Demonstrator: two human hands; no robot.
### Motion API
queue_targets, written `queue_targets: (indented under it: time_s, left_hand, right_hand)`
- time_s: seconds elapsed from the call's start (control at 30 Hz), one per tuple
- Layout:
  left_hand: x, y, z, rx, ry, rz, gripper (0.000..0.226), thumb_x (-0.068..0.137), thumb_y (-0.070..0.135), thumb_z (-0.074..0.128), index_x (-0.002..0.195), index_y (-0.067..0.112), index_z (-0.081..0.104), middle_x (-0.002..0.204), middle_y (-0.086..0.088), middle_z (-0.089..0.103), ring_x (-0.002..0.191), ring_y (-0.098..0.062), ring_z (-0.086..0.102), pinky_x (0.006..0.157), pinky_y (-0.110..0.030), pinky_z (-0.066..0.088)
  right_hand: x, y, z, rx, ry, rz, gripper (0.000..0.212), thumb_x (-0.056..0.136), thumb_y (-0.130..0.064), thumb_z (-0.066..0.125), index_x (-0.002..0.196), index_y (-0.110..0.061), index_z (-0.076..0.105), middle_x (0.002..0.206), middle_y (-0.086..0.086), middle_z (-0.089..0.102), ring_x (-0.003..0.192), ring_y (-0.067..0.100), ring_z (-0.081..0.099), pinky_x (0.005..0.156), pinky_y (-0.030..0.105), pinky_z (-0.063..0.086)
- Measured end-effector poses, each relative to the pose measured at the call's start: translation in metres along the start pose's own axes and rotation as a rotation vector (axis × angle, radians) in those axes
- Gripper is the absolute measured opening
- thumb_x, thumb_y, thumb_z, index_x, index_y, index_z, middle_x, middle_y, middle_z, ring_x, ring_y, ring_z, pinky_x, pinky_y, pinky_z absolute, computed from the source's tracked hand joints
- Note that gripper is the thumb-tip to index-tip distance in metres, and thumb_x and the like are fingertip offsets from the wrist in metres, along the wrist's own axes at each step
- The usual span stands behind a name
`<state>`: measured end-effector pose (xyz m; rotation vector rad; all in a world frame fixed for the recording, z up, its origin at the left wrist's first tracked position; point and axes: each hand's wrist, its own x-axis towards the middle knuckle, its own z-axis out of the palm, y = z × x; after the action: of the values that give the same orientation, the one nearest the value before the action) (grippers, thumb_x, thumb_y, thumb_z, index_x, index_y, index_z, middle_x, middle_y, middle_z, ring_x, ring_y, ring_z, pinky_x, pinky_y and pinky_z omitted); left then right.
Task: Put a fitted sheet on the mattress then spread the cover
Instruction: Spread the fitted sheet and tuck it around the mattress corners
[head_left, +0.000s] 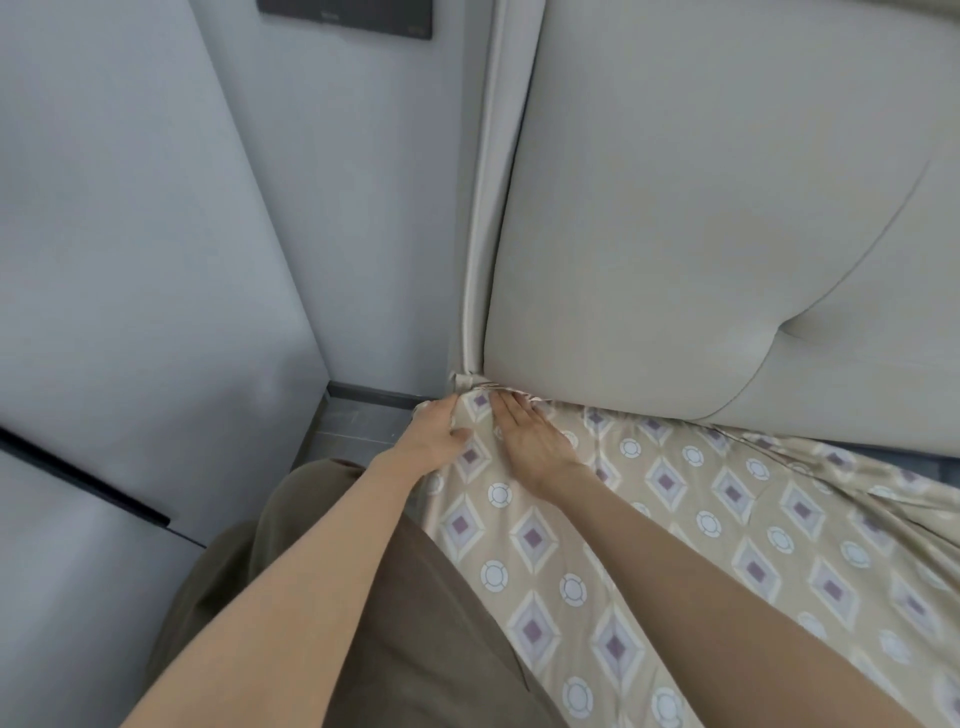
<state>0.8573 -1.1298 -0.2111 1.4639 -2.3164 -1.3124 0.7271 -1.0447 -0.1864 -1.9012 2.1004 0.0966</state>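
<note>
Our left hand (434, 436) wraps over the corner edge of the patterned fitted sheet (675, 530), thumb on top and fingers curled down the side, where we cannot see them; it looks to be gripping the fabric. Our right hand (530, 441) lies flat and open on the sheet, fingertips pushed toward the gap under the padded headboard (701, 208), holding nothing. The mattress itself is entirely hidden beneath the beige sheet with its purple diamonds and white circles, so we cannot make out how far the corner is pulled down. The sheet bunches into small folds right at the corner, against the headboard's piped edge (480, 208). Further right, the sheet wrinkles and a dark strip (904, 462) shows between it and the headboard; what that is we cannot tell. Our brown trousers (395, 597) fill the lower middle. To the left stand pale grey panels (130, 234), and a narrow patch of grey floor (353, 426) lies between them and the bed.
</note>
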Motion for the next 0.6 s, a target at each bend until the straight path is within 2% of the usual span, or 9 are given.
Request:
queue_targets:
  time_s: [0.17, 0.27, 0.33, 0.47, 0.6]
  left_hand:
    - [0.002, 0.001, -0.001, -0.191, -0.073, -0.099, 0.051, 0.085, 0.01, 0.055, 0.134, 0.022, 0.049, 0.117, -0.007, 0.06, 0.106, -0.02, 0.058, 0.09, -0.025, 0.046]
    - [0.006, 0.003, -0.001, -0.208, -0.079, -0.16, 0.069, 0.071, 0.025, 0.049, 0.139, 0.029, 0.044, 0.125, -0.009, 0.057, 0.114, -0.025, 0.055, 0.099, -0.035, 0.046]
    - [0.01, 0.005, 0.0, -0.234, -0.059, -0.192, 0.078, 0.062, 0.025, 0.041, 0.14, 0.027, 0.045, 0.133, -0.008, 0.055, 0.123, -0.029, 0.049, 0.105, -0.04, 0.04]
    - [0.015, 0.006, -0.004, -0.245, -0.059, -0.201, 0.051, 0.083, 0.016, 0.044, 0.133, 0.021, 0.054, 0.135, -0.008, 0.054, 0.127, -0.029, 0.046, 0.109, -0.038, 0.034]
    - [0.022, 0.001, -0.005, -0.201, -0.086, -0.197, 0.066, 0.064, 0.032, 0.037, 0.127, 0.023, 0.057, 0.128, -0.013, 0.057, 0.122, -0.034, 0.048, 0.107, -0.044, 0.036]
  right_hand:
    - [0.005, 0.001, -0.007, -0.013, -0.023, 0.031, 0.063, 0.098, -0.011, 0.037, 0.153, -0.01, 0.006, 0.16, 0.005, 0.012, 0.147, 0.021, 0.013, 0.12, 0.033, 0.007]
    - [0.01, -0.001, -0.014, -0.025, -0.031, 0.037, 0.066, 0.095, -0.014, 0.044, 0.152, -0.011, 0.011, 0.158, 0.005, 0.019, 0.143, 0.022, 0.024, 0.117, 0.032, 0.014]
    - [0.014, -0.004, -0.015, -0.059, -0.035, 0.058, 0.067, 0.094, -0.016, 0.046, 0.152, -0.012, 0.012, 0.157, 0.004, 0.021, 0.14, 0.023, 0.029, 0.114, 0.034, 0.021]
    - [0.02, -0.01, -0.02, -0.103, -0.059, 0.124, 0.06, 0.095, -0.013, 0.042, 0.151, -0.017, 0.018, 0.15, 0.002, 0.035, 0.131, 0.026, 0.043, 0.103, 0.038, 0.035]
    - [0.028, -0.02, -0.027, -0.152, -0.059, 0.202, 0.048, 0.097, -0.008, 0.035, 0.145, -0.017, 0.031, 0.136, 0.009, 0.051, 0.123, 0.03, 0.051, 0.091, 0.038, 0.044]
